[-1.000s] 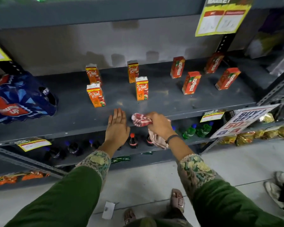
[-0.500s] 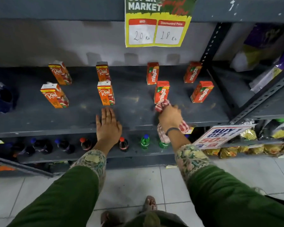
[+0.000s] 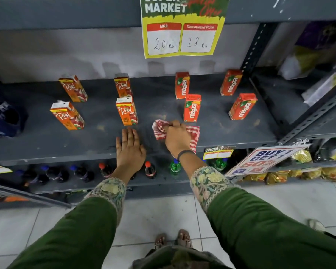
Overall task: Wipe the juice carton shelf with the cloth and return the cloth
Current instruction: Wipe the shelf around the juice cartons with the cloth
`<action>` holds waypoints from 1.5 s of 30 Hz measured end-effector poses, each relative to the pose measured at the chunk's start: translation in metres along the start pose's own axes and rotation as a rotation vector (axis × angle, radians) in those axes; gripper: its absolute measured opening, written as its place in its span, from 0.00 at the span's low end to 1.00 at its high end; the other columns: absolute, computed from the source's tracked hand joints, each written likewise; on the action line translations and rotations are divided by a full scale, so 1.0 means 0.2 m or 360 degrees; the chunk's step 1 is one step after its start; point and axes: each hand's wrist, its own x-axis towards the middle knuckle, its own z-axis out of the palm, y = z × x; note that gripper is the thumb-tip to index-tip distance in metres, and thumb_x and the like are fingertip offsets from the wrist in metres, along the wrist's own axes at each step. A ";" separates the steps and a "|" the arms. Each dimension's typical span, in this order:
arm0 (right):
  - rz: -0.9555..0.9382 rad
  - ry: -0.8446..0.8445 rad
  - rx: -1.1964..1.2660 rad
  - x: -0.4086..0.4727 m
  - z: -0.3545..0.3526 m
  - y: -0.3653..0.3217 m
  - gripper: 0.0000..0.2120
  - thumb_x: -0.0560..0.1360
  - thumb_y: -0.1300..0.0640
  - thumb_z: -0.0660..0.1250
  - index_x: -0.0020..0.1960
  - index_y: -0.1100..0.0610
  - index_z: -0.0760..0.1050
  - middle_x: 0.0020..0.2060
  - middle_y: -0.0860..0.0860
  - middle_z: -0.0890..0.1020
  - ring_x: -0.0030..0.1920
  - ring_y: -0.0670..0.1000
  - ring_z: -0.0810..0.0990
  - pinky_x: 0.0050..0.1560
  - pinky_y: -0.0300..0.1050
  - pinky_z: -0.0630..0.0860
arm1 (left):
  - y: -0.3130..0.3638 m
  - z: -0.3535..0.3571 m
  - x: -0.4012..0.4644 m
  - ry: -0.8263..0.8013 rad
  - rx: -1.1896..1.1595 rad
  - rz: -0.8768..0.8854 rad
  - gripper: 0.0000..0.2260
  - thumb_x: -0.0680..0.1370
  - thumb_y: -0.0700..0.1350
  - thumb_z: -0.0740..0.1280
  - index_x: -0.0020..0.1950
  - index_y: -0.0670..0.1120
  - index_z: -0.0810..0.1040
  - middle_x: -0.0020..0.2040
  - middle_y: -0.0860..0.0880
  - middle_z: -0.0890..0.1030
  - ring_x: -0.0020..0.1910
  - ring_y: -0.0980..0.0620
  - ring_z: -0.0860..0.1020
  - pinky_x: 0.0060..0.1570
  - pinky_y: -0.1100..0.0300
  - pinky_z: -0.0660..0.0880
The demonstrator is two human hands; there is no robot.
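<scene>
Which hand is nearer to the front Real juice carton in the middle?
Left. The left hand lies flat just below the front middle Real carton; the right hand, gripping the cloth, is farther right.

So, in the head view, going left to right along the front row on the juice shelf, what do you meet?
Front-left Real carton → second Real carton → left hand flat on the shelf → right hand gripping the cloth → front Maaza carton → right-hand Maaza carton.

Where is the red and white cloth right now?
The cloth lies on the grey shelf near its front edge, right of centre, bunched under the right hand, just in front of a Maaza carton.
</scene>
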 end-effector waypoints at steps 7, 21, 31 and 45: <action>-0.0268 -0.0389 0.0243 -0.17 -0.03 0.06 0.25 0.71 0.70 0.61 0.65 0.54 0.74 0.67 0.52 0.74 0.65 0.57 0.73 0.65 0.47 0.72 | -0.01 0.00 0.00 0.0015 -0.0061 0.0030 0.27 0.80 0.47 0.48 0.75 0.39 0.43 0.78 0.41 0.45 0.76 0.43 0.41 0.74 0.46 0.39; 0.0080 -0.0261 0.0438 -0.22 -0.10 0.18 0.15 0.71 0.60 0.64 0.57 0.52 0.79 0.54 0.60 0.83 0.55 0.62 0.80 0.53 0.52 0.78 | 0.12 0.02 -0.04 0.0202 0.0002 0.0176 0.28 0.79 0.45 0.51 0.75 0.38 0.46 0.78 0.40 0.48 0.77 0.44 0.43 0.72 0.44 0.36; 0.0898 0.0740 0.0162 -0.21 -0.48 0.92 0.11 0.71 0.62 0.63 0.50 0.65 0.78 0.51 0.63 0.80 0.55 0.64 0.74 0.47 0.54 0.77 | 0.64 0.05 0.01 0.0152 -0.0010 0.0282 0.28 0.79 0.47 0.50 0.74 0.37 0.45 0.77 0.40 0.47 0.77 0.44 0.44 0.72 0.46 0.35; -0.0145 0.0087 0.0061 -0.16 -0.26 0.81 0.19 0.70 0.65 0.62 0.60 0.60 0.76 0.60 0.57 0.77 0.60 0.60 0.71 0.52 0.53 0.76 | 0.84 0.17 0.05 0.0163 0.0055 0.0066 0.27 0.77 0.47 0.49 0.74 0.37 0.50 0.77 0.39 0.54 0.76 0.43 0.50 0.73 0.41 0.47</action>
